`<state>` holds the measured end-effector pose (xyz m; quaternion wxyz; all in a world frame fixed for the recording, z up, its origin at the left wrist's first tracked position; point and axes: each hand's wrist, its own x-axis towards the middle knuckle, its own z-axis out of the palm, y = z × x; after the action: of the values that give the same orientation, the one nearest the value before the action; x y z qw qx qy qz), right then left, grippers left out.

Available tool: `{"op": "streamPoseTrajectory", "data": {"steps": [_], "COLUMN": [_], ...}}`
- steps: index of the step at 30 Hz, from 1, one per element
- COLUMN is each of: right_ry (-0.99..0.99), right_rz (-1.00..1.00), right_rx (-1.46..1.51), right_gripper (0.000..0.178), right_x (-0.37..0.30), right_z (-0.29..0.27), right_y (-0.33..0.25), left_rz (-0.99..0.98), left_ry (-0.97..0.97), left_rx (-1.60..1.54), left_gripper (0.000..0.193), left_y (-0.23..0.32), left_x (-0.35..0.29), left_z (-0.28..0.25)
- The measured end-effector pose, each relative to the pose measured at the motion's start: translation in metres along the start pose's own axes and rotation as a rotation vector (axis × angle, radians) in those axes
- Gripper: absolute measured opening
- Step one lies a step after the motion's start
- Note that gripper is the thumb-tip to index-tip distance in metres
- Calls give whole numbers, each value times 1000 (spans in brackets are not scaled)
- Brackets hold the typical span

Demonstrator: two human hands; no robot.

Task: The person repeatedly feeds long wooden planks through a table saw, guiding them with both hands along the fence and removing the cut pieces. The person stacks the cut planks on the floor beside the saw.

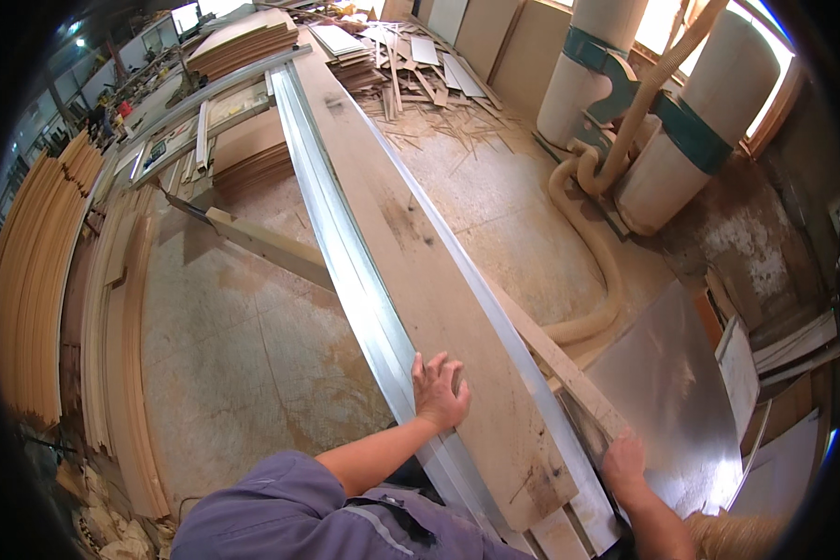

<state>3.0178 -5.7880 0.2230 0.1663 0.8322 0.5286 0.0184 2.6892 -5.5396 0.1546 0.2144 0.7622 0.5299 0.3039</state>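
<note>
A long brown wooden board (411, 233) with dark knots lies lengthwise in front of me, beside a shiny metal rail (331, 219). My left hand (441, 387) rests on the board's left edge where it meets the rail, its fingers extended and the thumb apart. To the right, a narrow wooden strip (560, 359) runs alongside at a slight angle. Its near end is in my right hand (625, 459), whose fingers are curled and partly hidden. Between board and strip shows a long pale edge (495, 317).
A metal sheet (667, 373) slopes at the right. Beyond it stand dust collector bags (719, 103) with a beige hose (607, 257). Scrap wood (429, 70) is heaped at the far end. Stacked boards (42, 289) stand at the left, and a wooden beam (271, 247) juts out from the rail.
</note>
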Motion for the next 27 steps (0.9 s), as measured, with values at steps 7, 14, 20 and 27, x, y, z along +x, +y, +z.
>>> {"op": "streamPoseTrajectory", "data": {"steps": [7, 14, 20, 27], "right_ry": [-85, -410, 43, -426], "right_rz": [-37, -28, 48, 41], "right_rx": [-39, -118, -140, -16], "right_gripper": [41, 34, 68, 68], "right_x": [-8, 14, 41, 86], "right_z": [-12, -57, -31, -116], "right_y": [7, -8, -24, 18], "left_rz": [103, 177, 223, 303], "left_ry": [-215, -535, -614, -473], "left_rx": [-107, -140, -149, -295], "left_gripper": [45, 50, 50, 47], "left_y": [-17, -33, -42, -26], "left_x": [-7, 2, 29, 116], "left_z": [-22, -66, -91, -62]}}
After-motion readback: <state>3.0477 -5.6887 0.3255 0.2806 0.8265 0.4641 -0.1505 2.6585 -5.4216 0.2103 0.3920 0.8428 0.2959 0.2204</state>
